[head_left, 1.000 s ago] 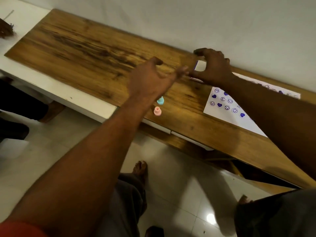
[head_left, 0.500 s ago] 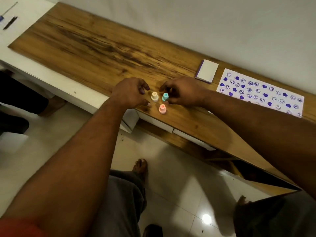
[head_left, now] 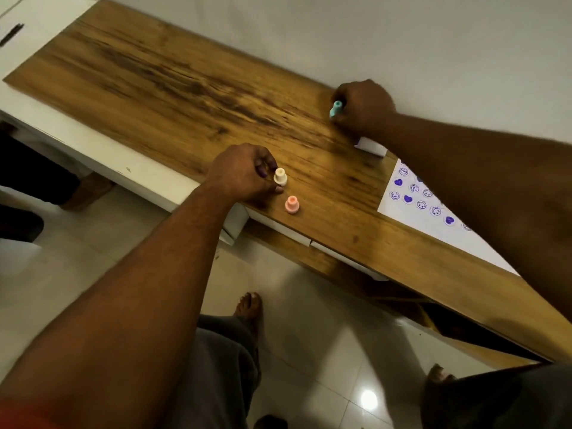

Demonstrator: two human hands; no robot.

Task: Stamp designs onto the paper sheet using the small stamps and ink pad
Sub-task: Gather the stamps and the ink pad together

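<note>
My right hand (head_left: 365, 106) is closed around a small teal stamp (head_left: 335, 108), held just above the wooden tabletop near the wall. Below my right wrist lies the white ink pad (head_left: 370, 147), mostly covered by my arm. My left hand (head_left: 243, 173) rests near the table's front edge with its fingertips on a cream stamp (head_left: 280, 176) standing upright. A pink stamp (head_left: 292, 204) stands alone just in front of it. The white paper sheet (head_left: 414, 199), printed with purple hearts and smiley faces, lies at the right, partly under my right forearm.
The long wooden tabletop (head_left: 173, 88) runs along a white wall (head_left: 402, 35). A white surface with a dark pen (head_left: 10, 34) adjoins its far left end. Below are a tiled floor, my bare foot (head_left: 249, 308) and grey trousers.
My right hand lifted the teal stamp from the group and carried it back toward the wall, above the ink pad. My left hand stayed by the cream stamp.
</note>
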